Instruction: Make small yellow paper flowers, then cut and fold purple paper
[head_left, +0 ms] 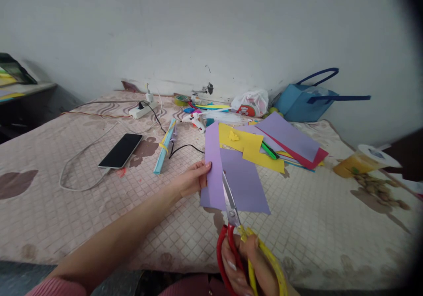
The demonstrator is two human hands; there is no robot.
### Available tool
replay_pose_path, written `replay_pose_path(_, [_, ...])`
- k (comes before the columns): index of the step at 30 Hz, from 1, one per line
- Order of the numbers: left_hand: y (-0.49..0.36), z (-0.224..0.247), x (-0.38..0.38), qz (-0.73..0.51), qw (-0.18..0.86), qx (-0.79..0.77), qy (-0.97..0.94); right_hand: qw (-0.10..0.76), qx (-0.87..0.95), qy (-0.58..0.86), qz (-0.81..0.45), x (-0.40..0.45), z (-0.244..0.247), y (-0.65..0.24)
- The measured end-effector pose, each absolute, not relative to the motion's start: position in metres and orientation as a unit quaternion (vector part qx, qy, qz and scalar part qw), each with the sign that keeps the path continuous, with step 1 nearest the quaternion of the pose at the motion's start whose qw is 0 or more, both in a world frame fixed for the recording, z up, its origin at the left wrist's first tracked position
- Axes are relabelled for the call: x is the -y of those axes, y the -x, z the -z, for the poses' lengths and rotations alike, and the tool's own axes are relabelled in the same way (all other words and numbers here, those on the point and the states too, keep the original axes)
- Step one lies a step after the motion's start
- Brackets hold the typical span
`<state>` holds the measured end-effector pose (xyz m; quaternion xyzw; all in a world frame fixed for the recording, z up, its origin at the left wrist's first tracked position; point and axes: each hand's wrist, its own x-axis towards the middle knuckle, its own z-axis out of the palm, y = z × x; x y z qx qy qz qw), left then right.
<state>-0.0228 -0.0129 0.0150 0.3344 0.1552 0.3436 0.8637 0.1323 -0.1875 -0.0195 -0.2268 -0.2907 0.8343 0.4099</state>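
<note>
My left hand (194, 178) pinches the left edge of a long light purple paper strip (214, 155). In my right hand (246, 265) are scissors (231, 205) with one red and one yellow handle. Their blades point away from me and lie along the strip's right edge, looking nearly closed. Beneath the strip rests a darker purple sheet (244, 181) on the patterned tablecloth. Just beyond it are yellow paper pieces (264, 157), a crumpled yellow scrap (233, 135) and a green cutter (270, 150).
A phone (121, 150) with a white cable lies left, near a blue folded strip (164, 148). Behind are a glue gun (194, 120), a power strip (142, 110) and a plastic bag (251, 102). A blue bag (304, 103) and a tilted cup (358, 163) are right.
</note>
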Motion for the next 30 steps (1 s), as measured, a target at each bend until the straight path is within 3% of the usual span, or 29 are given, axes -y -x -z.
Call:
replay_pose_path(23, [0.022,-0.01,0.011,-0.338,0.872,-0.156,-0.317,0.421,0.309,0.232,-0.821,0.187,0.005,-0.132])
replay_pose_path(30, [0.022,-0.01,0.011,-0.335,0.872,-0.165,-0.317,0.322,0.332,0.223,-0.858,0.178,0.009,-0.142])
